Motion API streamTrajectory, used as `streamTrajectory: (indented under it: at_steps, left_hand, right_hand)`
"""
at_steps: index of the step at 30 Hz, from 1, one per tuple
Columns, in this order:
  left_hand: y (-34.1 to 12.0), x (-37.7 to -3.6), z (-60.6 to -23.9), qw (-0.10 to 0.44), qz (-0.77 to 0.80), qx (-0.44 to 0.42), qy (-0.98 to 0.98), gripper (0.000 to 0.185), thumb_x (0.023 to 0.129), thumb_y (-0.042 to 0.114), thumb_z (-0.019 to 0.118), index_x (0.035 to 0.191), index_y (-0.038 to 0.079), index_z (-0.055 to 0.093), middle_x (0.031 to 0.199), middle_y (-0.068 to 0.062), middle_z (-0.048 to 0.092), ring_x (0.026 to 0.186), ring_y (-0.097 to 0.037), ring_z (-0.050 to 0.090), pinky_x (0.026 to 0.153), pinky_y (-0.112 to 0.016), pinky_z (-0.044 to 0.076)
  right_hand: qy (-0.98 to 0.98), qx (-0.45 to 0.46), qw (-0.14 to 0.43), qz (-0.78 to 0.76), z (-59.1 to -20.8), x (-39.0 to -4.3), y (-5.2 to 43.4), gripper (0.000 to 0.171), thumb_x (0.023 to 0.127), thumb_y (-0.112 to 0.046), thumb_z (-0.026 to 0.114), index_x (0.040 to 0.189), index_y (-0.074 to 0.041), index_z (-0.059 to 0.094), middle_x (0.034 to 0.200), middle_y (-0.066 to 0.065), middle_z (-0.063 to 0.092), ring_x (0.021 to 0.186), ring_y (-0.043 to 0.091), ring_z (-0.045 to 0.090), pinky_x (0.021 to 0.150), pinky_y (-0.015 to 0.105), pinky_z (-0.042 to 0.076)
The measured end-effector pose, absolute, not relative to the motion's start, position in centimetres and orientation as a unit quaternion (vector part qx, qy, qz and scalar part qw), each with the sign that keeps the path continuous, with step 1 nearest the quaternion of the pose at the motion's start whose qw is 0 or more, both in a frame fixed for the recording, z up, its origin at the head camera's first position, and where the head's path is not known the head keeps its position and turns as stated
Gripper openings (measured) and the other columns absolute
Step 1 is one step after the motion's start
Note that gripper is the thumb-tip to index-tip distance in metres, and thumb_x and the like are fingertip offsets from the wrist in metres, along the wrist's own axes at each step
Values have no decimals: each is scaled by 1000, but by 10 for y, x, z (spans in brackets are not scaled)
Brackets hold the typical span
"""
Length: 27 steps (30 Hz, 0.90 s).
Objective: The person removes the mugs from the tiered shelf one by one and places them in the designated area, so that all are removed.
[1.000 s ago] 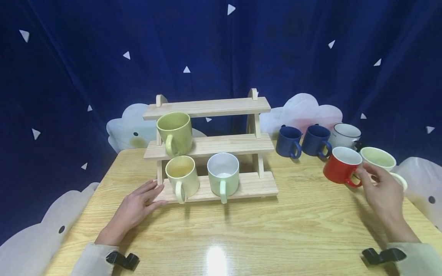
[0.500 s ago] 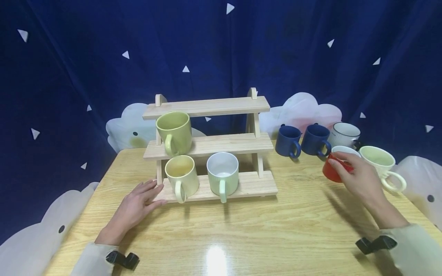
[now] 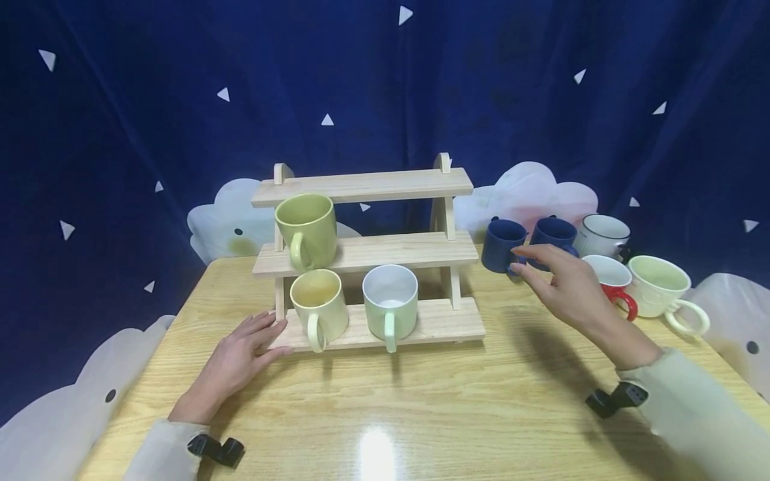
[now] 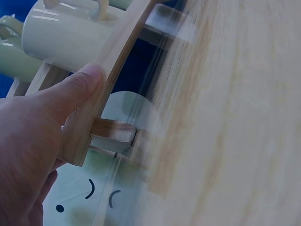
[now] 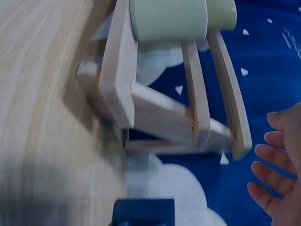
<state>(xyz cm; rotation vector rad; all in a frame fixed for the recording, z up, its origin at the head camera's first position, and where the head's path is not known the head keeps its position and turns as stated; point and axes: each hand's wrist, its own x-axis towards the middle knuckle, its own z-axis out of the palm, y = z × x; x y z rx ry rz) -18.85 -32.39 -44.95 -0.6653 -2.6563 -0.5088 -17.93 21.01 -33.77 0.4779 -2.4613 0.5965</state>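
the light wooden bench (image 3: 469, 401) carries a three-tier wooden shelf rack (image 3: 367, 257), steadied by the left hand (image 3: 237, 357), grip flat. the right hand (image 3: 568, 287), grip wide and empty, has left the red ceramic mug (image 3: 610, 284) behind it, now reaching the dark blue mug (image 3: 502, 246) just ahead.

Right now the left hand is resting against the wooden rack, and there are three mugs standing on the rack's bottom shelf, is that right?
Not quite. The left hand does rest against the wooden rack, but the head view shows only two mugs on the bottom shelf: the cream mug and the pale green mug. The yellow-green mug stands on the middle shelf.
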Motion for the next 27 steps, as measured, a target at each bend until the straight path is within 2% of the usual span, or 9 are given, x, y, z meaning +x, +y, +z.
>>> streamTrajectory:
  at_steps: [2,6,9,16,27]
  left_hand:
    - [-324,-189,-450,177,-180,-235,-939,58,83,41,76,130,9,64,136,-18,56,129,-41,47,106,-58,37]
    - [-324,-189,-450,179,-180,-236,-938,58,83,40,77,129,9,65,136,-18,57,128,-40,48,103,-58,40]
    - [-324,-189,-450,184,-182,-237,-936,57,82,39,78,129,8,65,135,-17,57,128,-39,49,101,-57,42]
    - [-324,-190,-450,186,-183,-239,-936,57,82,39,78,129,8,65,135,-17,57,128,-38,49,100,-57,43]
    - [-324,-189,-449,168,-183,-229,-941,59,84,42,76,131,9,63,137,-17,55,130,-37,48,101,-57,42]
  right_hand:
    - [-916,190,273,223,-334,-182,201,31,94,-25,69,122,-11,67,117,9,68,86,21,61,61,37,48]
    - [-915,216,262,219,-327,-186,184,32,93,-26,69,122,-12,67,117,8,68,102,27,63,80,48,52]
    - [-911,239,256,216,-323,-191,172,32,93,-25,69,123,-12,66,117,7,68,112,30,61,93,54,48]
    - [-909,276,236,204,-314,-197,146,34,94,-28,68,124,-12,66,120,5,67,111,26,61,93,49,49]
    - [-917,293,190,193,-297,-208,103,43,97,-39,61,130,-10,62,129,8,63,120,28,58,101,48,46]
